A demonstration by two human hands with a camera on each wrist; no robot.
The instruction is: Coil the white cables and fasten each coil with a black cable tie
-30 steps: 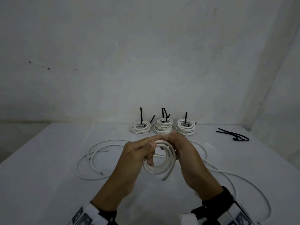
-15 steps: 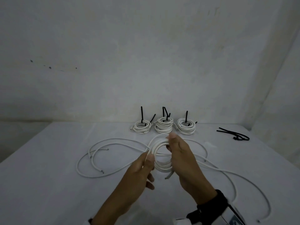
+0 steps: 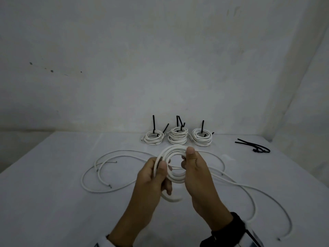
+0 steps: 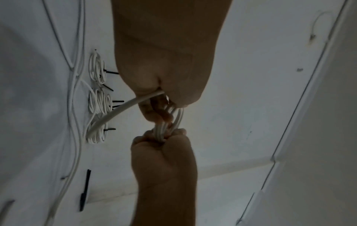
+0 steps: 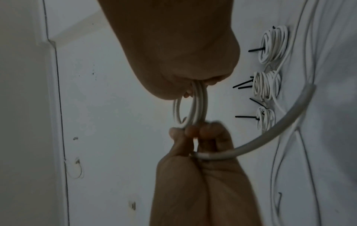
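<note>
Three tied coils (image 3: 178,137) wait at 12 o'clock as my left hand (image 3: 154,177) and right hand (image 3: 195,168) pinch a fourth coil (image 3: 171,164) above the table (image 3: 53,202), loose cables (image 3: 99,175) and ties (image 3: 253,146) remaining.

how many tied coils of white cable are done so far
3, in a row at the table's far edge by the wall: the left white tied coil, the middle one, which looks taller and may be stacked, and the right one. Black tie tails stick up from each.
</note>
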